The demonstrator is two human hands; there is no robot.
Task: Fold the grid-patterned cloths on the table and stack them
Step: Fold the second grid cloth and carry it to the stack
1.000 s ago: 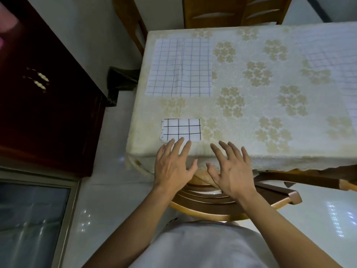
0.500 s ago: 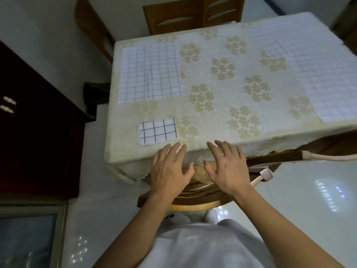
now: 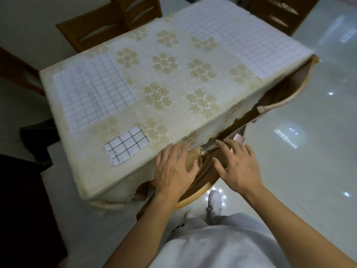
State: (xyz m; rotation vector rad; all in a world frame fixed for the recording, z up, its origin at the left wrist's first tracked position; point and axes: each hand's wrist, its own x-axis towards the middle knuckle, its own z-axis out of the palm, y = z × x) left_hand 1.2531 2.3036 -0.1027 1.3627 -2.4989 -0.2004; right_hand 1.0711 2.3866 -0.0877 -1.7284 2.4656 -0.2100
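One folded cloth [image 3: 126, 145] is lying at seven o'clock; ten-o'clock cloth [image 3: 92, 93] and one-o'clock cloth [image 3: 241, 43] are awaiting folding. Left hand [image 3: 173, 169] and right hand [image 3: 237, 167] are spreading empty fingers.

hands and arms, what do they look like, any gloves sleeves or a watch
The left hand and right hand are bare: no gloves, no watch or bracelet at either wrist. Both forearms are uncovered, with no sleeve in view. Below them show a pale grey top and white shoes.

Three grid cloths [image 3: 92, 93] on floral tablecloth [image 3: 173, 97]
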